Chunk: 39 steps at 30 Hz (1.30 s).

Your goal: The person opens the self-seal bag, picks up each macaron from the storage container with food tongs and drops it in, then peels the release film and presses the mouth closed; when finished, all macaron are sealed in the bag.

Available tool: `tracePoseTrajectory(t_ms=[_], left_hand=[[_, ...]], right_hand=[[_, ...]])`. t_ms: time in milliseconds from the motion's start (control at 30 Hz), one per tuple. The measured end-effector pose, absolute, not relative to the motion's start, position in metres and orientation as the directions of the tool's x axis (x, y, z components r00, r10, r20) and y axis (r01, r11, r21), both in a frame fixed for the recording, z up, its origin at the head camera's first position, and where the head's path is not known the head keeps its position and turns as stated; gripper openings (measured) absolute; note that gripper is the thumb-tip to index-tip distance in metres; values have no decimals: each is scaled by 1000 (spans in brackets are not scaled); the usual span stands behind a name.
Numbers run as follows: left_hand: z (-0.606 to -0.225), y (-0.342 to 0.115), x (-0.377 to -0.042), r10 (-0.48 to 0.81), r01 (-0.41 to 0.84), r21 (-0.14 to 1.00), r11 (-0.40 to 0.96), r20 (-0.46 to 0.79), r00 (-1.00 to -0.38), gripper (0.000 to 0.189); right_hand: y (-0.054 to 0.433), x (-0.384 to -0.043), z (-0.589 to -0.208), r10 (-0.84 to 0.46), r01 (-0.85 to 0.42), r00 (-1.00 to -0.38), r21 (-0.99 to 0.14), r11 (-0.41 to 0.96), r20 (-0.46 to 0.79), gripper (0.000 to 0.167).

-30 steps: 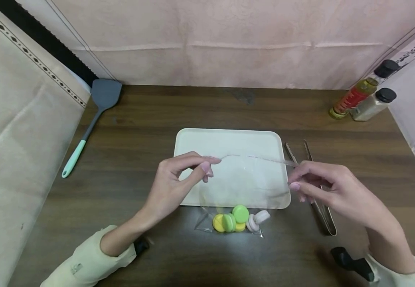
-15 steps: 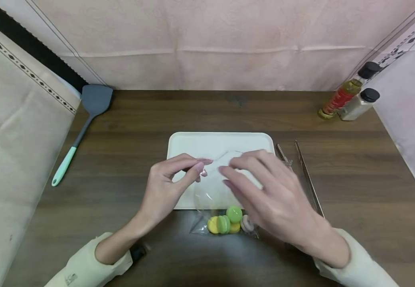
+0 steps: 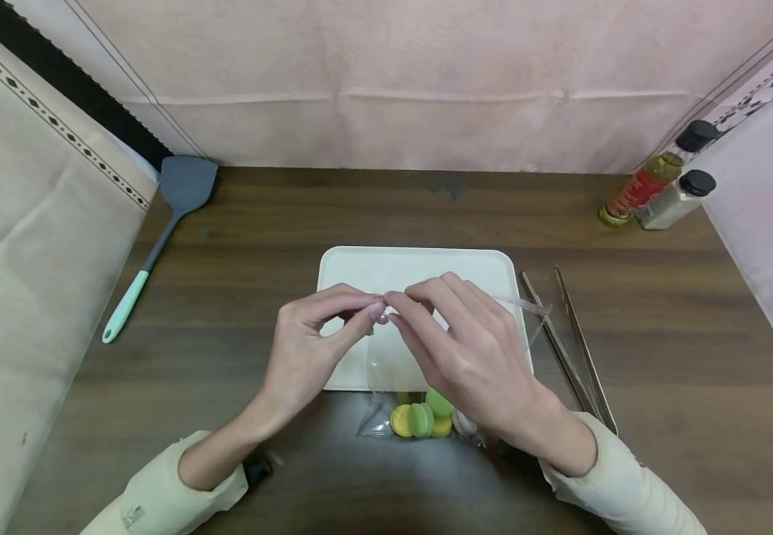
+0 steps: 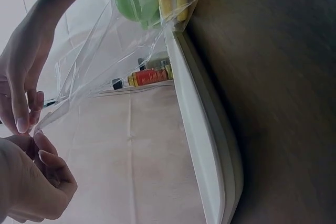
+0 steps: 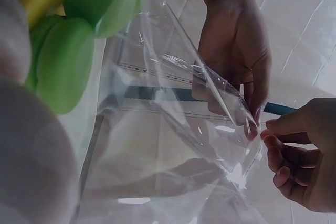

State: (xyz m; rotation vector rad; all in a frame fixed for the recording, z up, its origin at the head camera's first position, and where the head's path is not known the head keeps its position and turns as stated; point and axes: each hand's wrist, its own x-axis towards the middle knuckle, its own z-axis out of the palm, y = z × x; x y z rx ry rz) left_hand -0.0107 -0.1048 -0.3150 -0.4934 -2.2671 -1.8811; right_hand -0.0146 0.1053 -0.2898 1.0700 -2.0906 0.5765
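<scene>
A clear plastic bag point(image 5: 173, 103) stands with its mouth up. In its bottom lie yellow macarons point(image 3: 400, 420), green macarons point(image 3: 420, 420) and a pale one point(image 5: 37, 150). My left hand point(image 3: 313, 338) pinches the bag's upper left corner between thumb and forefinger. At that same corner the thumb and forefinger of my right hand point(image 3: 473, 357) pinch the rim, their tips right against the left fingertips. The bag's other top corner point(image 3: 535, 306) sticks out free, past the right hand. In the head view the right hand hides part of the bag and the pale macaron.
Behind the bag lies a white tray point(image 3: 420, 260), with metal tongs point(image 3: 587, 364) at its right. A grey spatula with a mint handle point(image 3: 159, 245) lies at the left. An oil bottle point(image 3: 641, 189) and a black-capped shaker jar point(image 3: 674, 202) stand at the back right.
My right hand has left the bag's right end and moved left to meet the left hand at the left corner. The left hand keeps its pinch.
</scene>
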Motion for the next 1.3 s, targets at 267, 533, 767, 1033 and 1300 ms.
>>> tracePoseTrajectory(t_ms=[267, 533, 767, 1033, 1300], left_hand=[[-315, -107, -10, 162, 410, 888, 207, 382, -910, 16], [-315, -107, -11, 202, 533, 799, 276, 494, -845, 18], [-316, -107, -11, 217, 622, 700, 351, 585, -781, 15], [-312, -108, -10, 268, 684, 604, 408, 637, -722, 13], [-312, -106, -8, 263, 694, 612, 380, 648, -715, 11]], right_hand=[[101, -17, -289, -519, -831, -410, -72, 552, 750, 16], [99, -24, -286, -562, -847, -357, -4, 532, 746, 12], [99, -27, -284, -623, -862, -285, 90, 500, 728, 13], [99, -31, -281, -704, -824, -182, 284, 490, 687, 20], [101, -35, -284, -630, -896, -229, 92, 435, 742, 17]])
